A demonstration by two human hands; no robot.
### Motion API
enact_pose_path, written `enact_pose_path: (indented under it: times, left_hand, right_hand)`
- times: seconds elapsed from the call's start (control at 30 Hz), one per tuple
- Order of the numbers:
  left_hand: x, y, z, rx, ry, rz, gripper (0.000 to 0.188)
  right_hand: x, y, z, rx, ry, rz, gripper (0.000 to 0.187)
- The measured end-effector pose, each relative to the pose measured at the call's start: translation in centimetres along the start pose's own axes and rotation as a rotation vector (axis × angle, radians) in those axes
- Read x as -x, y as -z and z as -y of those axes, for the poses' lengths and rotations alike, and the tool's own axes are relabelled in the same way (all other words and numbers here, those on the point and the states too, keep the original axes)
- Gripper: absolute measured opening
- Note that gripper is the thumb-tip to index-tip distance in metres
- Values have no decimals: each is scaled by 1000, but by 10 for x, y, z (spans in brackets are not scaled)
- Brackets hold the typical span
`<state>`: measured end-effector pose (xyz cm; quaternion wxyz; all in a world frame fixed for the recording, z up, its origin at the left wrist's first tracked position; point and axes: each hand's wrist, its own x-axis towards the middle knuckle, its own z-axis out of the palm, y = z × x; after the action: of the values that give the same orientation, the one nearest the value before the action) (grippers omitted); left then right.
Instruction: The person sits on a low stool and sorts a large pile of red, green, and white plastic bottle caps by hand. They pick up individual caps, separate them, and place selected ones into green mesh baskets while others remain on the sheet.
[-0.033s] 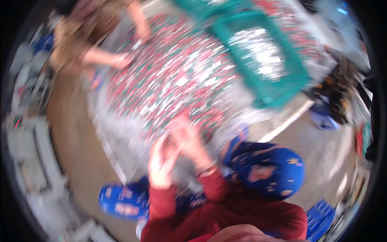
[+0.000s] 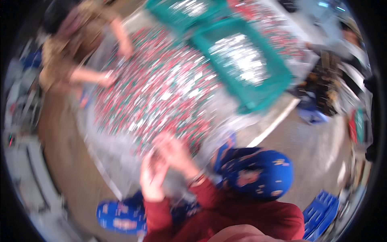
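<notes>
My left hand [image 2: 151, 176] and my right hand [image 2: 176, 156] are raised close together at the near edge of a spread pile of small red, green and white pieces [image 2: 161, 94]. The fingers of both hands are curled inward, toward each other. Motion blur hides whatever lies between them, so I cannot make out what they hold. Red sleeves cover my forearms, and a band circles my right wrist. Under the pile lies a translucent plastic sheet [image 2: 117, 155].
Beyond the pile stand a green bin [image 2: 276, 86] with shiny whitish pieces and another green bin [image 2: 159, 10]. A co-worker's hands [image 2: 108, 78] touch the pile's left side. More pieces [image 2: 278, 38] lie behind the bins. A blue plastic object [image 2: 320, 213] is at lower right.
The whole view has shifted, so the pile, bins and my hands appear farther left and a little lower. My hands stay close together in much the same pose.
</notes>
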<state>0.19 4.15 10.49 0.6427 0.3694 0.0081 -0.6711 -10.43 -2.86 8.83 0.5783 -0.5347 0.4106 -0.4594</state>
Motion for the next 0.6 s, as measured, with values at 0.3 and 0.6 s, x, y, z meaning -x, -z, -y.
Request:
enact_pose_path:
  times: [0.3, 0.6]
  left_hand:
    - [-10, 12, -3, 233, 127, 46, 35]
    - [1, 16, -12, -142, -82, 85, 29]
  right_hand:
    - [6, -10, 4, -5, 57, 181, 13]
    - [6, -8, 16, -83, 96, 217, 16]
